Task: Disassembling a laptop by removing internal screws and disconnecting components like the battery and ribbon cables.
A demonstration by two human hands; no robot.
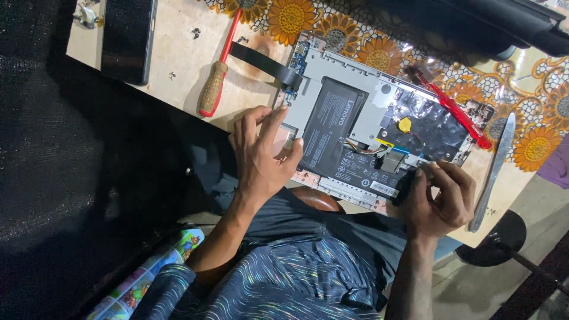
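The opened laptop shows a silver-grey frame around a black battery. A red-shafted screwdriver has a brown wooden handle. The table is pale wood, partly under a yellow sunflower-patterned cloth.

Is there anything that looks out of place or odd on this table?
Small loose screws lie scattered on the bare board near the red-shafted screwdriver, not in any dish. The opened laptop sits slanted.

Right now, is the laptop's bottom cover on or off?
Off: the laptop lies opened up, its black battery and circuit boards bare between both hands.
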